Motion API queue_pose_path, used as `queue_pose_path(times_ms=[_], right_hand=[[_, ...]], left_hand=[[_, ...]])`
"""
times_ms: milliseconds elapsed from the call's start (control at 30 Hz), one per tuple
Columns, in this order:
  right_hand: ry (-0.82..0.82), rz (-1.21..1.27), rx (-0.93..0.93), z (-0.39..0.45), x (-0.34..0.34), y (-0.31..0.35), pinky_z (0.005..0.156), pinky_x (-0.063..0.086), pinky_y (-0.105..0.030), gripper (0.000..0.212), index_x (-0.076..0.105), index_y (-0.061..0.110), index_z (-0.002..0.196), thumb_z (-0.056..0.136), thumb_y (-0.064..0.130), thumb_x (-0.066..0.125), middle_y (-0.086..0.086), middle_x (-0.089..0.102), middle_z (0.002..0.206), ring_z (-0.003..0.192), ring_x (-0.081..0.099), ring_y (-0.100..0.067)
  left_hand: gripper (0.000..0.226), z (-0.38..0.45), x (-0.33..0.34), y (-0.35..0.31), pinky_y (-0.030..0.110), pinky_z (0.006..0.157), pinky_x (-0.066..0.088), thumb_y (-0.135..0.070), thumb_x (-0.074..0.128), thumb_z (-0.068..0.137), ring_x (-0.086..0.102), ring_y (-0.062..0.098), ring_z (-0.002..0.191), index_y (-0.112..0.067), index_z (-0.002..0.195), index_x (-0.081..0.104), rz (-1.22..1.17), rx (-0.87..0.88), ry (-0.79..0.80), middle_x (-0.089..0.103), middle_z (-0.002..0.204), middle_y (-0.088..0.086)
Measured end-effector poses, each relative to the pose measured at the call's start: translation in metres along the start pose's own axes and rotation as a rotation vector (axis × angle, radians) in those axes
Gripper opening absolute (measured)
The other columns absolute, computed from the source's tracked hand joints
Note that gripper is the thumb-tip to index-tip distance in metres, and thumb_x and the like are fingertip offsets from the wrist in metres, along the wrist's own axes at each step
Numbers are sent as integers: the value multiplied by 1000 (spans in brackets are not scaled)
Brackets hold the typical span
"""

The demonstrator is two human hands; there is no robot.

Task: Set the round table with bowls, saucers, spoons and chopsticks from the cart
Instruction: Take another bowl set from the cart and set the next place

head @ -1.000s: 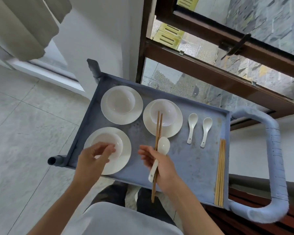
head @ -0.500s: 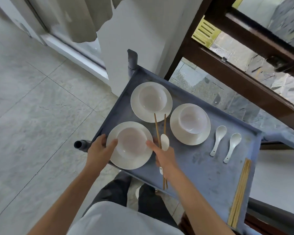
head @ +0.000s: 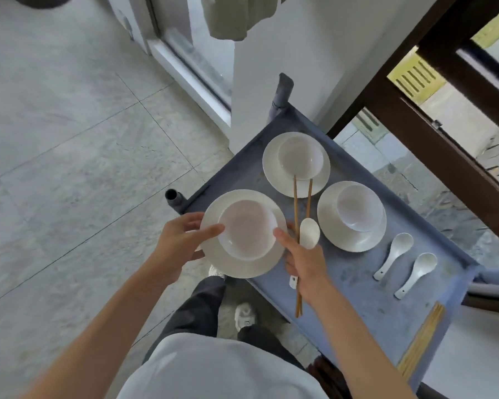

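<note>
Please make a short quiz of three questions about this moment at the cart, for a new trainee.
1. True or false: the right hand holds only chopsticks.
2. How many spoons lie loose on the cart?
3. The left hand grips: A) a saucer with a bowl on it, B) a spoon, C) the cart handle.

Key
1. False: it also holds a spoon.
2. Two: the nearer spoon and the farther spoon.
3. A: the saucer carrying the bowl.
</note>
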State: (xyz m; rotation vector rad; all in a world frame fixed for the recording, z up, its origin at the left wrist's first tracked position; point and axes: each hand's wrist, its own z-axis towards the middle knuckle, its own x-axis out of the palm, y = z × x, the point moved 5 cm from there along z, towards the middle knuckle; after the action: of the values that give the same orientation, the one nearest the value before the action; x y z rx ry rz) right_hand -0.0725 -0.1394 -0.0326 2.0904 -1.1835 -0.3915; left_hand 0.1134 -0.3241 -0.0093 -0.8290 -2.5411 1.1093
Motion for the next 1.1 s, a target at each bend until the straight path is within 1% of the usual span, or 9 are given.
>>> queue_pose_path(times_ms=[100,200,300,433,567,733,867,1033,1100], right_hand=[[120,-92,-86,-24,14,12,40,28,-24,39,79,33,106,70,41,92,0,54,68,48,33,-9],[251,-183,-152,-52,32,14,40,30,-22,35,77,31,107,76,36,91,8,57,63,46,37,-7],[403,-266,-166,-90,55,5,40,31,-22,34,77,31,107,77,36,90,10,56,61,47,38,-7],[568,-322,-183,-146,91,-18,39,32,-22,52,76,29,111,64,40,95,7,54,60,46,36,-8],[781,-467,-201,-212,141,-63,40,32,-22,51,76,31,111,65,44,93,7,60,60,47,36,-11],[1046,-597,-146,-310,203,-148,36,27,-21,43,75,26,111,71,31,92,11,48,52,42,26,-8],[1256,-743,-145,-408,239,-238,39,32,-20,49,75,27,112,68,37,93,8,52,55,43,34,-7],[1442,-861,-123,-540,262,-375,41,33,-20,47,77,28,110,67,40,92,-5,57,69,46,36,-7],[1490,-934,-101,-589,264,-431,41,32,-20,43,76,26,112,73,36,92,-5,53,69,45,34,-8]], left_hand=[[51,-47,-16,8,33,70,63,-34,90,69,78,20,96,-21,115,72,-100,69,-39,81,104,1],[65,-102,-37,28,37,75,63,-40,92,60,78,21,97,-20,118,71,-185,130,-146,81,108,1],[61,-162,-61,55,36,75,63,-35,92,65,78,20,99,-22,120,70,-279,178,-239,80,111,1],[63,-240,-95,102,34,74,63,-35,96,66,77,20,102,-23,123,69,-402,219,-399,79,114,1],[53,-324,-129,162,28,71,63,-33,92,74,77,20,103,-26,121,70,-551,238,-566,79,116,-1],[59,-438,-174,252,30,72,62,-34,96,66,79,23,99,-25,118,70,-747,268,-818,80,112,-1],[61,-538,-209,338,40,84,63,-34,97,61,79,24,98,-25,115,71,-867,287,-1005,81,110,-1],[65,-673,-241,459,27,67,62,-36,96,60,79,19,93,-23,118,70,-978,318,-1199,81,107,-4],[61,-724,-249,508,25,65,62,-31,95,68,79,18,95,-22,122,68,-1010,308,-1280,81,108,-4]])
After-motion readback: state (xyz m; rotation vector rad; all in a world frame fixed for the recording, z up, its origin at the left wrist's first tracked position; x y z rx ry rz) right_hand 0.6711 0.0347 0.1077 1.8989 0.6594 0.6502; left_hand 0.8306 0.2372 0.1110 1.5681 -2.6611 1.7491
